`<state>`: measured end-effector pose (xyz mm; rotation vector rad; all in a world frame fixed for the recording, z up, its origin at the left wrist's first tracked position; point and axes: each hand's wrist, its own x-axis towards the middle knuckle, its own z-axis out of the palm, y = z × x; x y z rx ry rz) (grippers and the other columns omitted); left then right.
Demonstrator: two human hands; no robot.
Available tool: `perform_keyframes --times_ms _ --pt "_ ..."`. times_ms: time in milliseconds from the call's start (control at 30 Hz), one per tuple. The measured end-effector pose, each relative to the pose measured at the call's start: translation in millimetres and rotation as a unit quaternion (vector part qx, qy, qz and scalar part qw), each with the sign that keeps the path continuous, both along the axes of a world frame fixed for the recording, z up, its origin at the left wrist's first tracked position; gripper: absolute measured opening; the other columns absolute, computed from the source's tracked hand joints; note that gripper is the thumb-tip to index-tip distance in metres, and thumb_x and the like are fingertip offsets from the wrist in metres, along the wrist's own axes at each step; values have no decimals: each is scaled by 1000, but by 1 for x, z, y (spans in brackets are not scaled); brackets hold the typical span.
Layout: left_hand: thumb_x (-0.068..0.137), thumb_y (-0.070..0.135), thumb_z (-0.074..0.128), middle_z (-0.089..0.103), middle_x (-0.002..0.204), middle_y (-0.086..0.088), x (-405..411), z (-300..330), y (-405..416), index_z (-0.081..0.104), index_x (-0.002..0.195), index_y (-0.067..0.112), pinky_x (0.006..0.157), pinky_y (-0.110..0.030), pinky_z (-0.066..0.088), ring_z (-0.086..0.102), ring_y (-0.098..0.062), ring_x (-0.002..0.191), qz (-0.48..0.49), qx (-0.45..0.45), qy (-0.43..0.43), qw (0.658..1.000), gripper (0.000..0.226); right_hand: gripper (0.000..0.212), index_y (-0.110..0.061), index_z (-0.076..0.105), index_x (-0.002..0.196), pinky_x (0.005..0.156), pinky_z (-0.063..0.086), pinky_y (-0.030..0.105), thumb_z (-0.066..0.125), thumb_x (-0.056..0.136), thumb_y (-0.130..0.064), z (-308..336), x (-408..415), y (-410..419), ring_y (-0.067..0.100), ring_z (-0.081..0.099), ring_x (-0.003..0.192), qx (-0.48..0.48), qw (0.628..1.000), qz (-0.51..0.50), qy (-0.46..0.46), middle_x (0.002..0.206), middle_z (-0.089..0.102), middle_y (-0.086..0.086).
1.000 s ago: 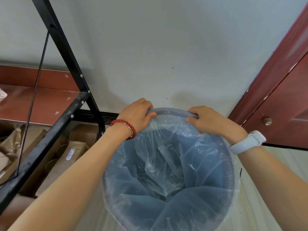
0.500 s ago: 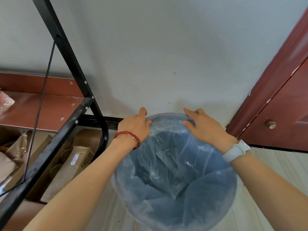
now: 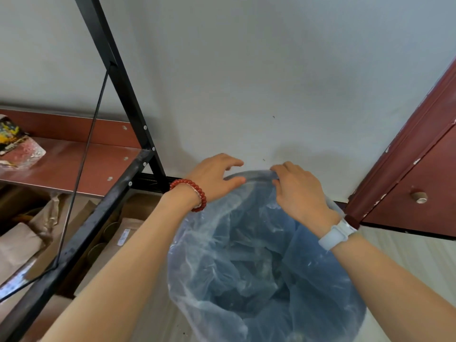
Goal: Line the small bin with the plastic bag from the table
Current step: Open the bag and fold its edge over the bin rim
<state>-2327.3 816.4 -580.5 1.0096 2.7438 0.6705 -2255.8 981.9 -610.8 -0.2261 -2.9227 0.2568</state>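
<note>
The small round blue-grey bin [image 3: 257,174] stands on the floor against the wall, seen from above. A clear plastic bag [image 3: 246,245] sits crumpled inside it and drapes over its rim. My left hand [image 3: 217,175], with a red bead bracelet at the wrist, rests at the far left of the rim with fingers spread and the thumb on the bag. My right hand [image 3: 299,193], with a white wristband, has its fingers curled and pinches the bag's edge at the far rim. The bin's outer wall is mostly hidden by the bag and my arms.
A black metal shelf frame [image 3: 118,82] with a red-brown shelf board [image 3: 74,166] stands to the left, a packet [image 3: 17,146] lying on it. Cardboard boxes [image 3: 111,243] sit beneath. A red-brown door [image 3: 424,169] with a knob [image 3: 418,196] is close on the right.
Both hands let go of the far rim and lay flat. Now the right fingers curl onto the bag's edge while the left hand stays spread. The bin sits lower and further right in view.
</note>
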Motion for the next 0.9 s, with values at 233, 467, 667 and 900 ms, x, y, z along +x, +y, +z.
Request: perform_keyframes --times_ms 233,467,667,900 --pt "89 17 52 61 80 3 -6 -2 11 61 107 14 60 -17 36 52 -9 67 21 73 -32 997 21 25 -17 50 115 76 42 37 43 91 -22 32 -2 -1 31 55 98 -83 996 6 -16 109 62 9" --pt "90 25 49 60 87 -7 -3 -19 13 49 107 14 70 -33 45 56 -24 78 46 38 -89 994 20 34 -16 44 123 74 42 30 44 92 -30 32 0 21 18 54 82 -204 959 24 -197 107 59 7" --pt "90 25 50 54 112 -10 -1 -33 19 57 103 7 81 -24 35 50 -21 96 28 9 -22 999 24 23 -9 51 112 55 34 21 46 93 -21 17 5 26 19 50 72 -202 967 10 -155 96 55 8" --pt "91 25 49 67 104 -10 4 -40 19 58 103 11 85 -36 44 58 -29 98 26 21 7 999 21 26 -9 61 104 77 38 35 46 91 -26 10 10 22 32 50 104 4 998 -4 -70 104 61 13"
